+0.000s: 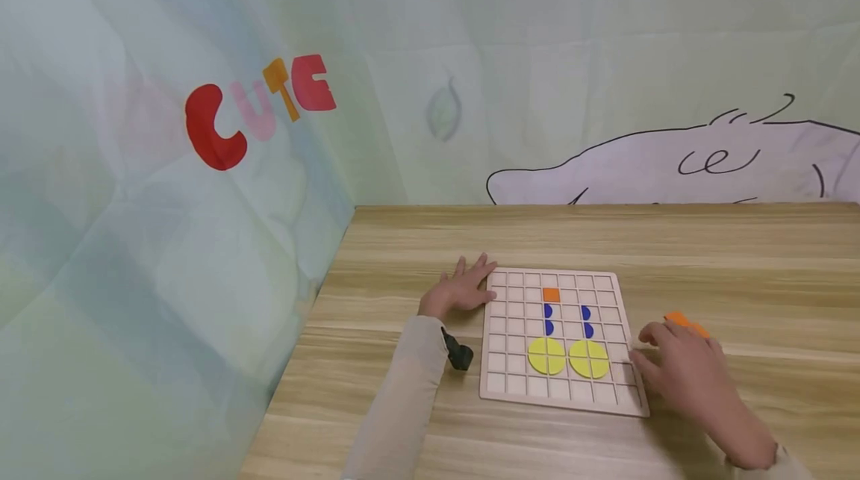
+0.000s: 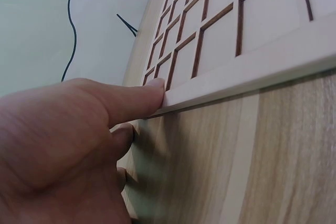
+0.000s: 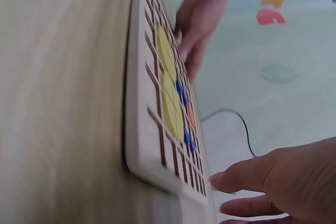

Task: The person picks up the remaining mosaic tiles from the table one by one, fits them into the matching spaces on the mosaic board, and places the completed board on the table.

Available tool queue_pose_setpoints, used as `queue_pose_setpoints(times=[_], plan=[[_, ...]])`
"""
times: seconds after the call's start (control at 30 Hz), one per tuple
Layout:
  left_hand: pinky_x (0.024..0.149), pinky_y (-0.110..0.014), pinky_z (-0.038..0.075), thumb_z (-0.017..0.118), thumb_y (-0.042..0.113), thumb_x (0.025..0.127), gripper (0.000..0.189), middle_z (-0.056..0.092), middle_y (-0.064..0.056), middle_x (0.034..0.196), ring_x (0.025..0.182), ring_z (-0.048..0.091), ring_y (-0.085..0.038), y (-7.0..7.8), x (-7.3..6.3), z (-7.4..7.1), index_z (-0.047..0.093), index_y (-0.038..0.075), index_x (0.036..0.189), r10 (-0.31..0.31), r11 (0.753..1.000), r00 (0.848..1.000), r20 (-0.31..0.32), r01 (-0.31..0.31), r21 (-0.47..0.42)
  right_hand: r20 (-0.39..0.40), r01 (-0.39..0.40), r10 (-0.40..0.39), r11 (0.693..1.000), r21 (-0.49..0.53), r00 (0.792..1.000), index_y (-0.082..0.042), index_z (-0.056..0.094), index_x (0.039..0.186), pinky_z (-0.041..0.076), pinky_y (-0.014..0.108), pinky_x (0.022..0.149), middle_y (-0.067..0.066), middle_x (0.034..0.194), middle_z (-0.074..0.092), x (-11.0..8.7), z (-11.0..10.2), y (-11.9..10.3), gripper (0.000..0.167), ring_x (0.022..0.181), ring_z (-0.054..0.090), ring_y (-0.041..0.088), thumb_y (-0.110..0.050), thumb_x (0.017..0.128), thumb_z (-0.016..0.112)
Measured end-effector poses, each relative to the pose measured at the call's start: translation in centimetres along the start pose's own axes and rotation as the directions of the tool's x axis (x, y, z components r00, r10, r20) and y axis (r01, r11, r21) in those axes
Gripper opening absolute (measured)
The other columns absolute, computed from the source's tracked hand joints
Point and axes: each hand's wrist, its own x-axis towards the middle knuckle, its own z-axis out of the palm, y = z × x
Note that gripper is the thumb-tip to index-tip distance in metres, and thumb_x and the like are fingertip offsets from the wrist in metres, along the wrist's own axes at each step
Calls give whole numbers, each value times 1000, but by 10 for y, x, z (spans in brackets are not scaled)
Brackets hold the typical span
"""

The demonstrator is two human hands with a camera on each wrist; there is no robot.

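Observation:
A wooden grid board (image 1: 505, 383) lies on the table with two yellow circles made of quarter pieces (image 1: 547, 356) (image 1: 588, 358), several small blue half-round pieces (image 1: 548, 328) in two columns, and one orange square (image 1: 551, 295) above the left column. My left hand (image 1: 462, 289) rests at the board's upper left edge, fingers spread; its thumb (image 2: 142, 100) touches the rim in the left wrist view. Just past the board's right edge is my right hand (image 1: 692, 372), fingers slightly bent and apart, with nothing between them. Orange pieces (image 1: 677, 318) lie beyond its knuckles, partly hidden by it.
The wood-grain table (image 1: 416, 234) runs back to a fabric backdrop (image 1: 416, 166) with a line drawing on it. Another cloth with coloured letters hangs at the left. A black wrist camera (image 1: 459, 354) sits at the left sleeve.

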Motion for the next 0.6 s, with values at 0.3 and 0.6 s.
queue_pose_setpoints(times=[0.3,0.6], plan=[[116,-60,-2,42,37,101,61,-3,5,162,148,-12,-29,0,1,0,14,27,155,-4,1000,1000,5,4,-4,-53,-154,153,988,-12,987,6,58,106,34,64,71,35,109,53,4,-10,44,38,95,46,54,-24,84,67],[116,-60,-2,42,37,102,61,-3,5,162,148,-12,-30,1,0,0,14,27,155,-6,1000,1000,4,6,7,46,-227,229,973,-53,972,10,57,99,34,61,69,35,96,54,2,-12,63,50,87,47,53,-38,87,66]])
